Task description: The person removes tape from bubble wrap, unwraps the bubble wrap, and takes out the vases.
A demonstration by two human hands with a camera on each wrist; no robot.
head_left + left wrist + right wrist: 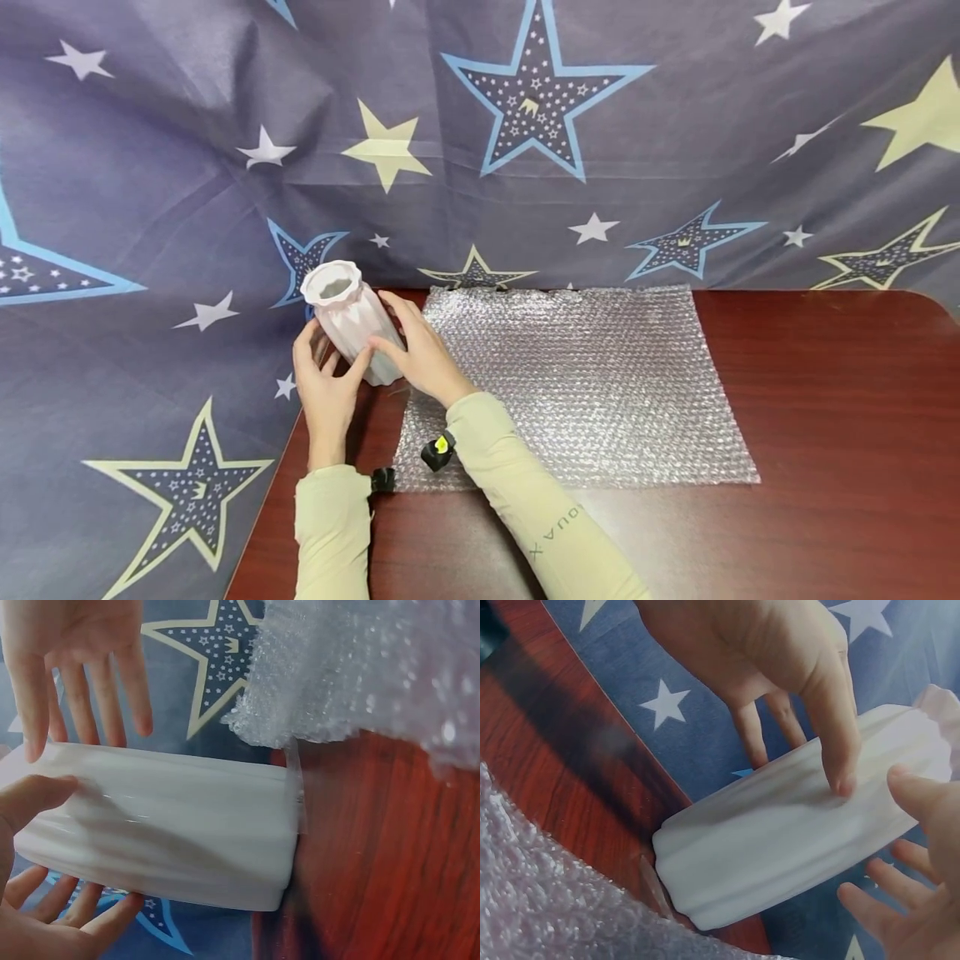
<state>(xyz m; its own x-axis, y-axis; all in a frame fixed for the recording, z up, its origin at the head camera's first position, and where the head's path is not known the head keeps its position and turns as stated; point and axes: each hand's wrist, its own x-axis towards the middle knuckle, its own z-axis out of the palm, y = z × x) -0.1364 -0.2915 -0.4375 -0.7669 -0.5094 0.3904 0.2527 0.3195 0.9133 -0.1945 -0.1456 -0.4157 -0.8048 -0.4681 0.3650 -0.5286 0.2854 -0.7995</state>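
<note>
A white ribbed vase (356,321) with a scalloped rim stands at the table's left corner, appearing slanted in the head view. My left hand (327,392) is round its left side, the thumb on the near face and the fingers reaching behind. From the other side my right hand (423,354) holds it, its thumb also on the near face. In the left wrist view, some fingertips of the right hand (82,667) go behind the vase (165,817), while one tip shows short of its edge. The vase's far side is hidden.
A sheet of clear bubble wrap (577,392) lies flat to the right of the vase, its left edge close to the vase's base. Below it is a reddish-brown wooden table (847,433). Dark cloth with stars (225,167) hangs along the back and left edges.
</note>
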